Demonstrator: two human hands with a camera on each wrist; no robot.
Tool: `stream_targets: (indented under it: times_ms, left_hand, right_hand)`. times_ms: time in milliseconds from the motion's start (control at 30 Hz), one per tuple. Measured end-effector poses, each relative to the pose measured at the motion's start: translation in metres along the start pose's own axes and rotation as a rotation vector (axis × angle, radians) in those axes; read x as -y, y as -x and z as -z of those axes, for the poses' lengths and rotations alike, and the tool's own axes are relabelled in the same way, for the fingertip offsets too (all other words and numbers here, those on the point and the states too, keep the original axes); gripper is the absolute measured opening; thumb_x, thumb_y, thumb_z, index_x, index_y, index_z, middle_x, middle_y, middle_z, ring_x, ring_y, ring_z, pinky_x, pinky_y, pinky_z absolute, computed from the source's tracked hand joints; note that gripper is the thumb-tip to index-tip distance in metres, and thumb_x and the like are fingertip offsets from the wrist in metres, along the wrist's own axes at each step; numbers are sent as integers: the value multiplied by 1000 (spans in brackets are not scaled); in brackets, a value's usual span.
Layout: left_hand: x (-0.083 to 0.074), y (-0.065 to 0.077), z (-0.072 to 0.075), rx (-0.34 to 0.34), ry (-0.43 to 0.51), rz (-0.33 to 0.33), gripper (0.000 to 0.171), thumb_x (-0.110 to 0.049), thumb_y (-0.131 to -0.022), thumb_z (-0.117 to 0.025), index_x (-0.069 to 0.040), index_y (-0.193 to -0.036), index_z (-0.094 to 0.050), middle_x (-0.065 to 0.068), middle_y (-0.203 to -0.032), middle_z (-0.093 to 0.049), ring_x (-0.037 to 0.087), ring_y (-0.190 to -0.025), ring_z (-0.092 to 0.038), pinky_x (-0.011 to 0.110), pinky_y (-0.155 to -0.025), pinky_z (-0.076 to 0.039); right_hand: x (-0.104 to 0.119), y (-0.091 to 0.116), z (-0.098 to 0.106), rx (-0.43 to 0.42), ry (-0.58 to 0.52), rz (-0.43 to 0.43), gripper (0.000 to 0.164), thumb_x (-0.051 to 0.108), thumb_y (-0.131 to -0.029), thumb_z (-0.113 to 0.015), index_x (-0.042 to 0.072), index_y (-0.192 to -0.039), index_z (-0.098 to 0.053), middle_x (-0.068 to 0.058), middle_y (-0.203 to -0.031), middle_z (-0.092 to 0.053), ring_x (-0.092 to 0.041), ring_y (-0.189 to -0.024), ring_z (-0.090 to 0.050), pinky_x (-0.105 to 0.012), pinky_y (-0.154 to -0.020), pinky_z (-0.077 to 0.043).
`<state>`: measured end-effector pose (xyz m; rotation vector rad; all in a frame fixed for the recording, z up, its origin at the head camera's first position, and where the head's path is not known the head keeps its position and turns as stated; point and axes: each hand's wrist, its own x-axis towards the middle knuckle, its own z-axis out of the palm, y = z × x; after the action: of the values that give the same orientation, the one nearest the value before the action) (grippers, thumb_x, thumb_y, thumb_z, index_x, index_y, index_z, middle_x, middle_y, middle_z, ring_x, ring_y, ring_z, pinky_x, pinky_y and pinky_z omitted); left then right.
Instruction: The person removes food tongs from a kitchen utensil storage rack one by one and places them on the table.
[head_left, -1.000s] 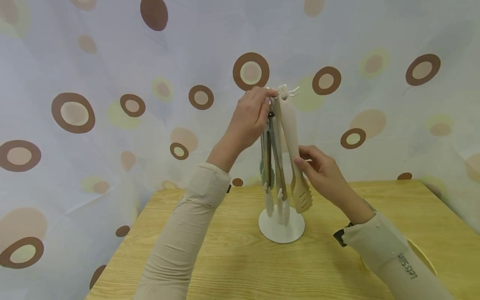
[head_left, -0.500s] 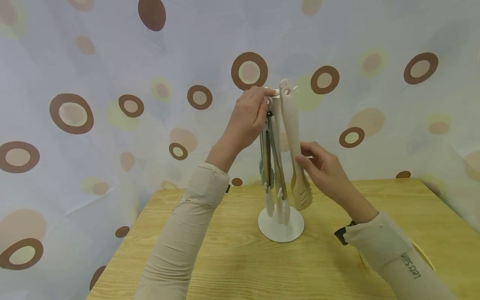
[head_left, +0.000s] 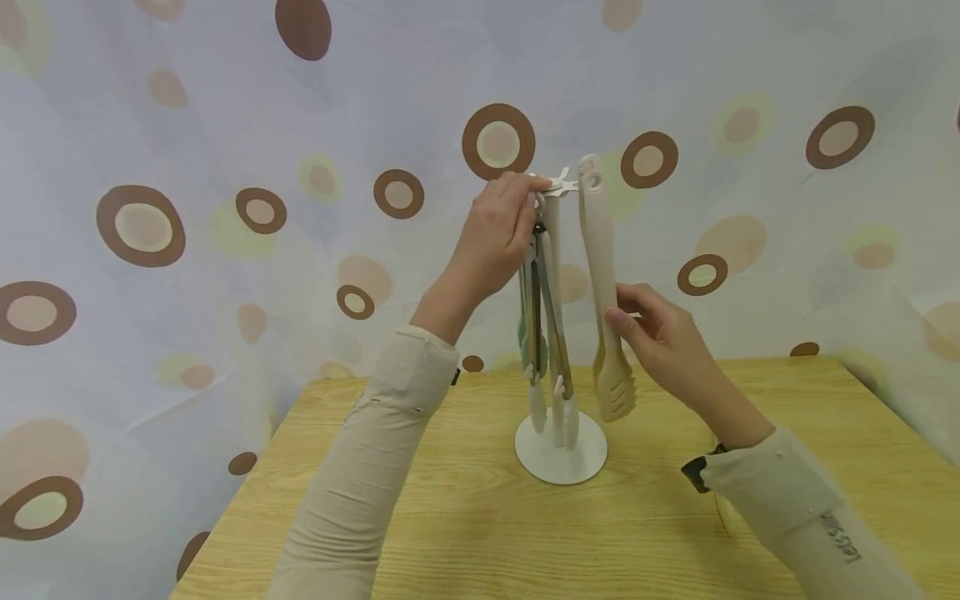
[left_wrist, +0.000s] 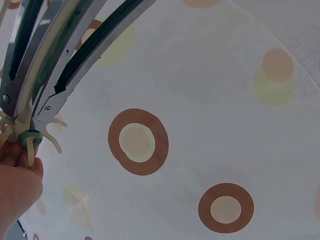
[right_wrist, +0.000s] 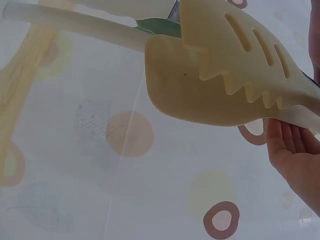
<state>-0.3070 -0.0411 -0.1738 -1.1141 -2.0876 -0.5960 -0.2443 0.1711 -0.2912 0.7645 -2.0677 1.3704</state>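
Note:
My left hand (head_left: 495,229) grips the top of a white utensil stand (head_left: 528,467), fingers over its hooks. Metal tongs (head_left: 557,312) hang from the stand below that hand; in the left wrist view their hinged ends hang by rings near the hooks (left_wrist: 52,142). My right hand (head_left: 663,346) pinches cream-coloured tongs (head_left: 597,233) partway down the handle, thumb in front. They stand nearly upright just right of the stand, their holed top end beside a hook. The right wrist view shows their slotted, toothed head and flat lower blade (right_wrist: 200,95), the two lying close together.
The stand rests on a wood-grain table (head_left: 465,500). A pale yellow rim (head_left: 724,510) shows partly behind the right sleeve. A patterned curtain (head_left: 405,67) hangs behind the table. Green tong ends (head_left: 524,350) hang on the stand's left side.
The right hand has lifted the cream tongs up off the stand's hook and moved them a little to the right. The left hand has stayed at the stand's top.

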Motion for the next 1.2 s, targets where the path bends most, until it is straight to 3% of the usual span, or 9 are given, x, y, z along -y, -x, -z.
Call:
stream_targets:
  times_ms: [267,567,833,1000,1100,1200]
  left_hand:
    - [1,-1,0,-4,-6,-14,32,-7,-102,-32,1,-122,-56,12,-112,-58,25,-101,-49,33,-94,-34]
    - [-1,-2,1,6,-10,1,32,-7,-102,-32,1,-123,-56,12,-115,-57,25,-103,-49,32,-95,-34]
    - [-1,0,0,1,1,3,32,-7,-102,-32,1,-122,-56,12,-113,-58,25,-101,-49,32,-94,-34]
    - [-1,0,0,3,1,7,32,-7,-102,-32,1,-123,-56,12,-117,-57,25,-104,-49,32,-96,-34]
    - [-1,0,0,5,0,7,33,-7,-102,-32,0,-123,-56,12,-118,-57,25,-105,-49,31,-97,-33]
    - [-1,0,1,6,-2,10,33,-7,-102,-32,0,-123,-56,12,-119,-57,25,-105,-49,31,-96,-33]
  right_hand:
    - [-2,1,9,-35,24,-38,31,11,-97,-56,-5,-124,-57,10,-104,-58,-3,-98,-57,-10,-84,-45]
    - [-7,2,17,-46,153,-162,37,20,-98,-56,-4,-127,-57,-14,-109,-62,7,-94,-54,-7,-78,-44]
    - [-8,5,19,-59,249,-212,40,27,-98,-57,-4,-122,-59,-18,-108,-64,11,-87,-52,-5,-72,-42]
    - [-8,6,20,-54,301,-244,44,31,-98,-56,-7,-121,-59,-20,-106,-64,-13,-92,-61,-5,-70,-41]
    - [-9,7,21,-41,338,-268,48,34,-98,-55,-8,-121,-58,-23,-107,-64,-32,-95,-62,-20,-73,-50]
    - [-10,7,21,-22,367,-299,50,36,-98,-54,-10,-119,-58,-25,-106,-64,-39,-96,-61,-43,-78,-51]
